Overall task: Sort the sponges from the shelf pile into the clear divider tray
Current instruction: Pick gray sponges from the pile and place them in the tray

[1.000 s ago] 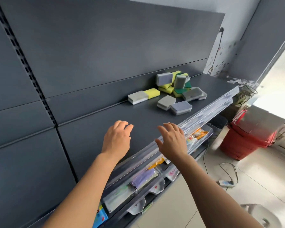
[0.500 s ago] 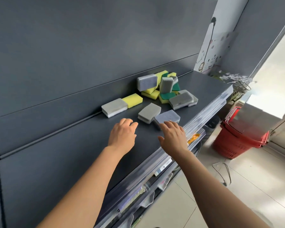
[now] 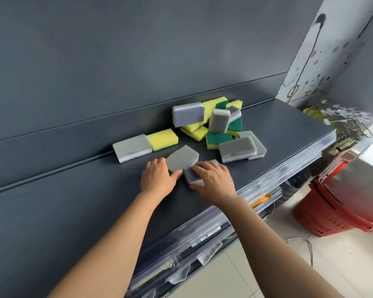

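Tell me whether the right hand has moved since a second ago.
Yes. The right hand has gone forward from the shelf's clear front edge to the nearest purple-grey sponge, which it now grips.
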